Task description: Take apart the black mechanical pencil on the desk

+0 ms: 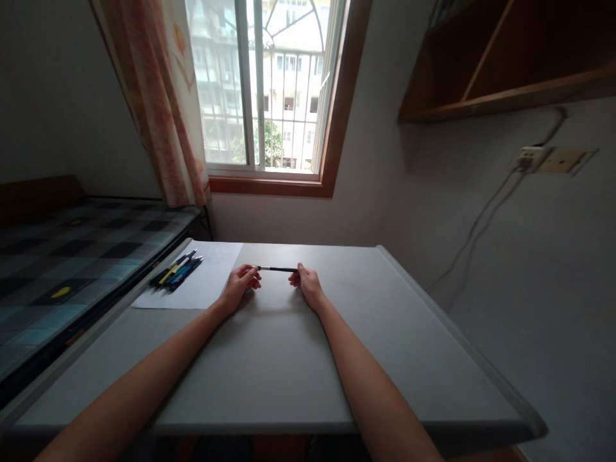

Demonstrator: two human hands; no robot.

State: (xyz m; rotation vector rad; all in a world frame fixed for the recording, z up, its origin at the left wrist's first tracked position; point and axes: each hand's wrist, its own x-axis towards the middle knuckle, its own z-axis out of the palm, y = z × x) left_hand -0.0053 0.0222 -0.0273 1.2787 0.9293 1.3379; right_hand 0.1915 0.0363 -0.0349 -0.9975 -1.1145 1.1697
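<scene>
A slim black pen (279, 269) with a silvery section near its left end is held level above the table, stretched between my two hands. My left hand (239, 285) pinches the left end between thumb and fingers. At the other end, my right hand (308, 285) grips the pen with the thumb on top and the fingers curled below. Left of my hands, a sheet of white paper (212, 282) lies on the table, and a bunch of pens (177, 272) in black, blue and yellow rests on it.
The light grey table (260, 372) has raised side edges. A bed with a checked cover (110, 256) stands along the left. Ahead is a window (269, 96) with a curtain (158, 102). A wooden shelf (505, 90) and a socket with a cable (529, 157) are on the right wall.
</scene>
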